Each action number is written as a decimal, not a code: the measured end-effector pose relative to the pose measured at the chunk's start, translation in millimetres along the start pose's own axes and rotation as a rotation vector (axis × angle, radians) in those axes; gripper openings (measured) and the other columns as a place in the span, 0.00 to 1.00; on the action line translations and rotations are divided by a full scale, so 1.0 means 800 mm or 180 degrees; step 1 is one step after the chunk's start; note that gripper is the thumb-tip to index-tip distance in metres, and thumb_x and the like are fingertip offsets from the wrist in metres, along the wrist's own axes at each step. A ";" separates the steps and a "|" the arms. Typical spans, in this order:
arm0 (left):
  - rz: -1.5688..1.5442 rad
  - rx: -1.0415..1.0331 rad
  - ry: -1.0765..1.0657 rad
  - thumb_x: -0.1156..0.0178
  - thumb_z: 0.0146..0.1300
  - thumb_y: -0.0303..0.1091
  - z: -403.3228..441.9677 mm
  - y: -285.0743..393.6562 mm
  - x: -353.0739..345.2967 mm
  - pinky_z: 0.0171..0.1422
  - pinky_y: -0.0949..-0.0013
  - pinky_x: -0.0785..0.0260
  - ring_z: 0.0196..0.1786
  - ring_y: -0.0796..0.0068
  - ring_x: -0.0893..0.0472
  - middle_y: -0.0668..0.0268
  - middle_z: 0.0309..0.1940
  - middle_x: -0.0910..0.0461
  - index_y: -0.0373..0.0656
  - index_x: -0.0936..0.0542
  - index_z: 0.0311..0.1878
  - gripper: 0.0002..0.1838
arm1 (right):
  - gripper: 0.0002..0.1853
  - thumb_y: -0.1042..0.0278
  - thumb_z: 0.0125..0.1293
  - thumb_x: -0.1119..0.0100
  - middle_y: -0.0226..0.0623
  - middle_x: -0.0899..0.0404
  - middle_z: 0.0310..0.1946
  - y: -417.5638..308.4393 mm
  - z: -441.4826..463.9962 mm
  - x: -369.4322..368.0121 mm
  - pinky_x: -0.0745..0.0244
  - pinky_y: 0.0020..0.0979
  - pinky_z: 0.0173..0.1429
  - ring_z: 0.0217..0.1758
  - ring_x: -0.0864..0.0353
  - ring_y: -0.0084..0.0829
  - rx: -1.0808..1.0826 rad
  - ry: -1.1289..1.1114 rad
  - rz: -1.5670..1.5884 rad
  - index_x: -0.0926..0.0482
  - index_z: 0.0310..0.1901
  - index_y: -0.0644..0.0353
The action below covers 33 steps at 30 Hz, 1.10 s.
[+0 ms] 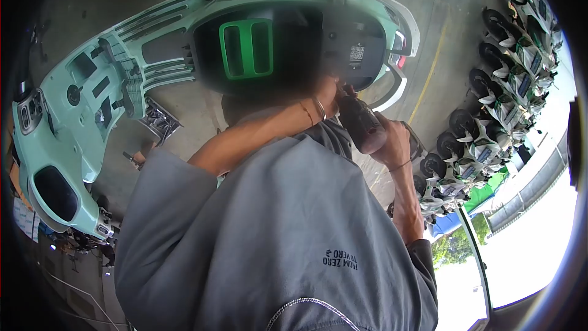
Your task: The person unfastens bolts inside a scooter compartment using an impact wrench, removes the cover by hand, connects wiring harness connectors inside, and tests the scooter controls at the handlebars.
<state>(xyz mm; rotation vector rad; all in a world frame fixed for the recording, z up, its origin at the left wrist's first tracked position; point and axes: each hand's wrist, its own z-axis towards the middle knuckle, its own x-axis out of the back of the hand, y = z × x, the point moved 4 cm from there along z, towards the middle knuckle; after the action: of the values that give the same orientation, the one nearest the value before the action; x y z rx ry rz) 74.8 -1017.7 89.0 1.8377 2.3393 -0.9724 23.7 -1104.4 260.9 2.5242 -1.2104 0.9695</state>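
Note:
My right hand (393, 146) is wrapped round the body of a dark, cylindrical power driver (362, 124), whose nose points up and to the left. My left hand (327, 94) is closed at the nose end, against the near side of the scooter. What its fingers hold is hidden. Both hands are beside the rear of a mint-green electric scooter (177, 0). Its under-seat compartment (288, 43) is open, with a bright green frame (246, 49) inside. A dark panel with a printed code label (356, 54) lies just beyond my hands.
A pale grab rail (411, 24) curves round the scooter's tail. Rows of parked scooters (484, 110) stand on the right, past a yellow floor line (432, 73). A metal part (160, 121) shows below the footboard. Part of what may be another person's hand (142, 154) appears at left.

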 end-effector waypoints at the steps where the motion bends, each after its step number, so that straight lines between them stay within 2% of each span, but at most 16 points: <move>1: -0.0046 0.0040 0.0111 0.58 0.74 0.36 0.005 -0.001 0.003 0.47 0.55 0.25 0.35 0.63 0.22 0.57 0.30 0.26 0.39 0.30 0.40 0.12 | 0.19 0.57 0.49 0.34 0.49 0.18 0.28 0.001 0.002 0.000 0.25 0.48 0.40 0.36 0.17 0.53 0.0038 -0.0026 -0.0053 0.20 0.43 0.54; 3: -0.0136 0.0086 0.0217 0.59 0.73 0.36 0.008 -0.007 0.004 0.45 0.53 0.24 0.34 0.63 0.22 0.57 0.30 0.27 0.39 0.31 0.40 0.11 | 0.19 0.57 0.50 0.34 0.49 0.18 0.28 0.006 0.003 -0.002 0.24 0.48 0.40 0.36 0.17 0.53 -0.0005 -0.0080 -0.0055 0.20 0.43 0.54; 6: -0.0190 -0.0310 0.0178 0.58 0.73 0.38 0.013 -0.012 -0.002 0.44 0.52 0.23 0.33 0.62 0.22 0.57 0.31 0.27 0.37 0.32 0.41 0.13 | 0.19 0.58 0.51 0.34 0.50 0.17 0.28 0.027 0.005 -0.012 0.23 0.47 0.40 0.35 0.17 0.54 0.0067 -0.0163 -0.0062 0.19 0.45 0.55; 11: -0.0364 -0.0008 0.0300 0.56 0.74 0.42 0.013 -0.024 -0.004 0.42 0.53 0.23 0.31 0.64 0.24 0.57 0.30 0.28 0.37 0.33 0.41 0.15 | 0.20 0.63 0.51 0.35 0.50 0.17 0.28 0.042 -0.005 -0.023 0.22 0.45 0.40 0.34 0.17 0.53 0.0332 -0.0001 0.0075 0.18 0.48 0.56; 14: -0.0396 0.0065 0.0423 0.55 0.75 0.43 -0.001 -0.023 -0.011 0.41 0.54 0.22 0.31 0.66 0.24 0.59 0.30 0.29 0.37 0.33 0.41 0.16 | 0.17 0.66 0.51 0.35 0.49 0.17 0.28 0.038 -0.013 -0.024 0.22 0.45 0.38 0.34 0.17 0.53 0.0124 0.0030 0.0343 0.18 0.45 0.56; 17: -0.0436 0.0073 0.0345 0.54 0.75 0.43 -0.003 -0.027 -0.014 0.41 0.55 0.23 0.31 0.68 0.26 0.61 0.30 0.30 0.38 0.34 0.41 0.16 | 0.12 0.67 0.51 0.34 0.40 0.16 0.30 0.057 -0.021 -0.049 0.23 0.42 0.40 0.34 0.17 0.45 0.0628 0.0083 -0.0270 0.18 0.38 0.58; 20: -0.0402 0.0173 0.0361 0.53 0.75 0.42 0.018 -0.037 -0.003 0.40 0.56 0.24 0.30 0.68 0.27 0.62 0.29 0.31 0.41 0.34 0.41 0.13 | 0.11 0.67 0.53 0.34 0.39 0.16 0.30 0.050 -0.025 -0.052 0.24 0.44 0.40 0.34 0.17 0.46 0.0997 0.0085 -0.0773 0.17 0.39 0.56; 21: -0.0172 -0.0005 0.0349 0.52 0.75 0.42 0.016 -0.039 -0.006 0.38 0.57 0.26 0.30 0.68 0.28 0.64 0.29 0.32 0.45 0.34 0.42 0.11 | 0.11 0.67 0.53 0.35 0.39 0.16 0.32 0.042 -0.026 -0.046 0.24 0.44 0.40 0.35 0.17 0.46 0.0807 -0.0107 -0.0793 0.17 0.40 0.56; 23: -0.0030 0.0076 0.0353 0.52 0.76 0.43 0.013 -0.044 -0.007 0.38 0.58 0.26 0.30 0.68 0.28 0.64 0.28 0.32 0.47 0.35 0.43 0.10 | 0.11 0.68 0.53 0.35 0.39 0.16 0.33 0.038 -0.028 -0.036 0.24 0.44 0.40 0.35 0.17 0.46 0.0618 -0.0309 -0.0820 0.17 0.40 0.55; 26: 0.0059 0.0114 0.0359 0.54 0.76 0.43 -0.002 -0.040 -0.026 0.37 0.57 0.26 0.29 0.67 0.27 0.64 0.27 0.31 0.49 0.36 0.45 0.09 | 0.13 0.66 0.55 0.35 0.40 0.15 0.39 0.035 -0.028 -0.016 0.23 0.43 0.42 0.40 0.16 0.45 0.0749 -0.0252 -0.0663 0.17 0.44 0.56; 29: 0.0002 -0.0150 -0.0031 0.55 0.77 0.43 -0.008 -0.018 -0.064 0.34 0.55 0.27 0.27 0.65 0.25 0.63 0.25 0.30 0.44 0.36 0.45 0.11 | 0.18 0.63 0.57 0.34 0.45 0.15 0.43 0.040 -0.023 0.002 0.22 0.43 0.47 0.45 0.16 0.47 0.0729 0.0284 -0.0723 0.18 0.48 0.59; 32: 0.0144 0.0002 0.0011 0.54 0.76 0.43 -0.025 0.012 -0.099 0.34 0.57 0.27 0.27 0.65 0.24 0.62 0.26 0.28 0.41 0.35 0.45 0.14 | 0.19 0.63 0.55 0.33 0.47 0.16 0.43 0.027 0.005 0.022 0.22 0.43 0.49 0.46 0.16 0.47 0.0576 0.0247 -0.0514 0.19 0.48 0.62; 33: 0.0312 -0.0221 0.0026 0.52 0.76 0.44 -0.006 0.015 -0.098 0.35 0.59 0.27 0.27 0.67 0.24 0.61 0.27 0.27 0.41 0.35 0.45 0.14 | 0.19 0.63 0.55 0.33 0.47 0.16 0.43 0.023 0.015 0.027 0.22 0.43 0.50 0.46 0.16 0.47 0.0549 0.0247 -0.0459 0.19 0.47 0.63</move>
<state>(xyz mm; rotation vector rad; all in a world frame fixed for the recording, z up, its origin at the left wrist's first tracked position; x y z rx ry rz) 111.7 -1082.4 116.5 1.9131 2.2331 -0.8634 25.7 -1134.8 262.7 2.6323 -0.9458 1.1692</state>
